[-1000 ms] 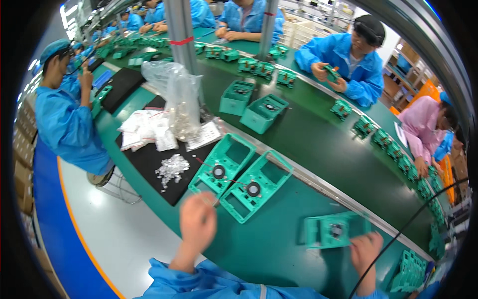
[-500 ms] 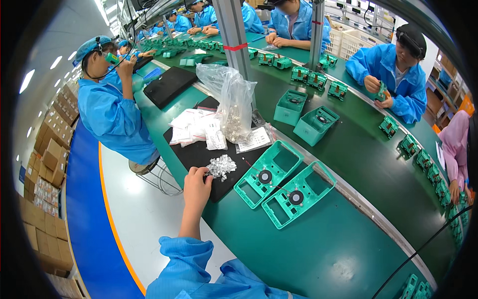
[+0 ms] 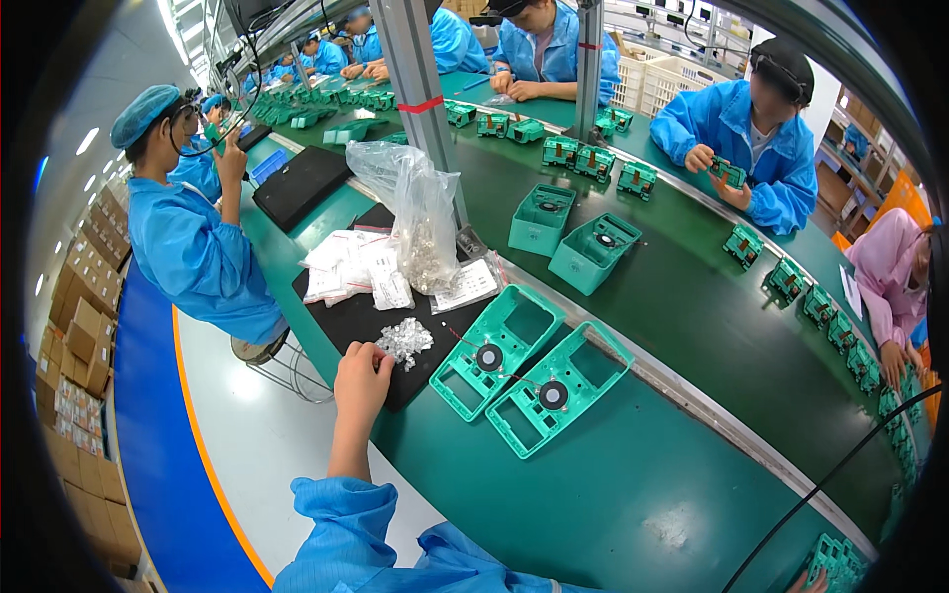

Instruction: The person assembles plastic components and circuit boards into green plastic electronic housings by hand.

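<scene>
My left hand (image 3: 362, 381) is at the near edge of a heap of small clear-and-silver pieces (image 3: 405, 341) on a black mat (image 3: 403, 390). Its thumb and fingertips are drawn together; what is between them is too small to make out. Only the fingers of my right hand (image 3: 813, 583) show, at the lower right rim, against a green plastic housing (image 3: 835, 561); its grip is partly cut off. Right of the heap lie two open green housing shells (image 3: 529, 435), (image 3: 465, 390), each with a round black speaker (image 3: 554, 395), (image 3: 488, 357) on thin wires.
Behind the heap are white-labelled bags (image 3: 346, 262) and a clear bag of small parts (image 3: 427, 252). Two green boxes (image 3: 542, 232), (image 3: 593, 262) stand on the dark green belt (image 3: 672, 296). A metal post (image 3: 420, 99) rises behind. Co-workers (image 3: 203, 237), (image 3: 751, 138) sit around the line.
The whole view has shifted, moving the scene left. My right hand has appeared at the lower right beside a green housing. My left hand stays at the heap.
</scene>
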Tool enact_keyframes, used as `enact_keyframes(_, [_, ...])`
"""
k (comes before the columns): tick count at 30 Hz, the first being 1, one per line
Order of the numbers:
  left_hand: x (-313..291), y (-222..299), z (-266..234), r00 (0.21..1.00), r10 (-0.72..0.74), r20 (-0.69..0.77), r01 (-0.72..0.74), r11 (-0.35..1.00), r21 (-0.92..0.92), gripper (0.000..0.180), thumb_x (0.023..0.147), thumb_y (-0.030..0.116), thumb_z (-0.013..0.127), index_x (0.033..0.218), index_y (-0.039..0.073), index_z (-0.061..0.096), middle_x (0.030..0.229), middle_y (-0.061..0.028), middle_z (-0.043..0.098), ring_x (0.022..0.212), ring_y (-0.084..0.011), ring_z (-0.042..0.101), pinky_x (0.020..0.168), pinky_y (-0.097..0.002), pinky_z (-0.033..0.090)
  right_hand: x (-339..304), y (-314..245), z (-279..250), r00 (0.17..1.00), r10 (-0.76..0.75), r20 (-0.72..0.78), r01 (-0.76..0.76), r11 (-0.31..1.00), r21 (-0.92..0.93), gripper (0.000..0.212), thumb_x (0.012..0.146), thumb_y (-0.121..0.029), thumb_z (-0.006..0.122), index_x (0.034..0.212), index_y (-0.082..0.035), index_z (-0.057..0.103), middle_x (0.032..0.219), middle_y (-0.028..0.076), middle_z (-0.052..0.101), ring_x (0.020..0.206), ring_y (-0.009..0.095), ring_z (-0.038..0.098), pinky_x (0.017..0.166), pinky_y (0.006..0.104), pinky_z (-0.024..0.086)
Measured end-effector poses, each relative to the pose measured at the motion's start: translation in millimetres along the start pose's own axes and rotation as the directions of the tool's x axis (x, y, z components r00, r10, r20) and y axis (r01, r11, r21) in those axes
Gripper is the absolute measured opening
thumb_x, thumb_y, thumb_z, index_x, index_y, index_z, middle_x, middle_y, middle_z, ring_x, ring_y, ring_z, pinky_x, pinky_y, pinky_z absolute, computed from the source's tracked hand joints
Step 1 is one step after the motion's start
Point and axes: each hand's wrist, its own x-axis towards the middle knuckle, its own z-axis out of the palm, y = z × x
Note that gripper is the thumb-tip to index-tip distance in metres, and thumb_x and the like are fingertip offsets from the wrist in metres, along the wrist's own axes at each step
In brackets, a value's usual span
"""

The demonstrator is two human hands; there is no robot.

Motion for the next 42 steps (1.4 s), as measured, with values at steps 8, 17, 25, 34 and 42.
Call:
enact_keyframes(8, [1,-12,6,0.999,-0.013,-0.044,0.015,0.999,0.049,0.009,0.073,0.011,0.06,0.071,0.004,0.054,0.075,-0.0091,0.052,0.071,-0.0299,0.053,0.061,-0.0397,0.043,100,-374,-117,0.517,-0.731,-0.447,0.662,0.009,0.75,0.026,0.063,-0.002,0.058,0.088,-0.01,0.059,0.093,0.005,0.055,0.087,0.027,0.051,0.076,0.0367,0.041])
enact_keyframes(17, [-4,-2,5,0.999,0.048,0.005,-0.048,0.999,0.02,0.006,0.07,0.008,0.062,0.073,0.004,0.057,0.076,-0.0106,0.053,0.072,-0.0293,0.055,0.063,-0.0373,0.044,134,-532,-104,0.004,-0.952,-0.307,0.933,-0.106,0.343,0.016,0.067,-0.005,0.056,0.081,-0.013,0.059,0.088,-0.002,0.055,0.094,0.021,0.048,0.072,0.0322,0.039])
enact_keyframes(25, [3,0,6,0.994,0.094,0.063,-0.103,0.98,0.168,0.007,0.073,0.01,0.058,0.075,0.003,0.056,0.08,-0.0119,0.052,0.074,-0.031,0.054,0.063,-0.0417,0.044,127,-446,-80,0.089,-0.907,-0.411,0.945,-0.054,0.324,0.003,0.067,-0.012,0.055,0.069,-0.013,0.057,0.073,-0.003,0.052,0.081,0.017,0.049,0.065,0.0294,0.038])
enact_keyframes(34, [-19,76,-29,0.977,0.2,0.076,-0.169,0.939,-0.299,0.004,0.076,0.002,0.053,0.077,0.003,0.049,0.072,-0.0079,0.052,0.064,-0.0199,0.051,0.055,-0.0326,0.04,105,-308,-71,0.396,-0.899,-0.187,0.809,0.245,0.534,0.018,0.064,-0.012,0.059,0.082,-0.012,0.06,0.08,-0.002,0.051,0.078,0.019,0.046,0.063,0.0302,0.037])
enact_keyframes(42, [-164,196,2,0.233,0.763,0.602,0.649,0.339,-0.681,0.008,0.083,0.006,0.057,0.087,0.004,0.051,0.08,-0.0001,0.053,0.075,-0.0056,0.051,0.068,-0.0196,0.042,39,-277,-127,0.604,-0.679,-0.418,0.573,0.005,0.819,0.027,0.063,-0.015,0.068,0.09,-0.015,0.06,0.088,-0.004,0.058,0.072,0.017,0.054,0.066,0.0269,0.04])
